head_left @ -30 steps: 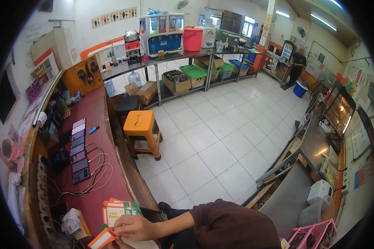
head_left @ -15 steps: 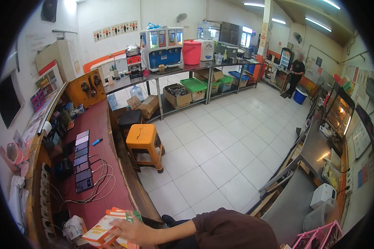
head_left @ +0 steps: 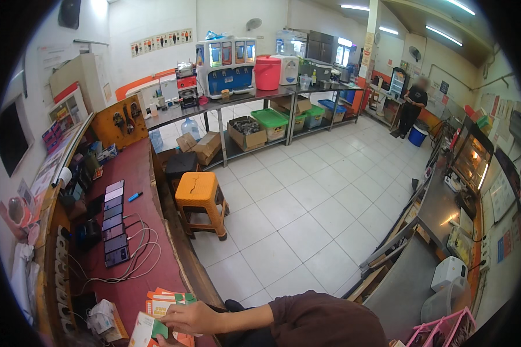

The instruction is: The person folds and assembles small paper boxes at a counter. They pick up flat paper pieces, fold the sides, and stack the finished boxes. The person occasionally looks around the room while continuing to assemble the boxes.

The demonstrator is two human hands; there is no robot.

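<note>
My right hand (head_left: 188, 318) reaches in from a dark brown sleeve at the lower edge. Its fingers are closed on a small carton box (head_left: 142, 331) in white, orange and green, at the green flap. The box is tilted up, and its lower part runs out of the picture. Beneath and behind my right hand lie several flat cartons (head_left: 163, 295) in the same colours on the red counter. A sliver of fingers, apparently my left hand (head_left: 167, 342), shows at the bottom rim beside the box; the rest is hidden.
Along the red counter (head_left: 124, 173) lies a row of several phones (head_left: 114, 228) with white charging cables (head_left: 147, 248). A blue marker (head_left: 135, 196) is beside them. An orange stool (head_left: 200, 199) stands right of the counter. A person (head_left: 413, 104) stands at the far right.
The carton was lying nearly flat under my spread right hand; now it is tilted up with its green flap showing. My right hand has shifted slightly right and its fingers have closed.
</note>
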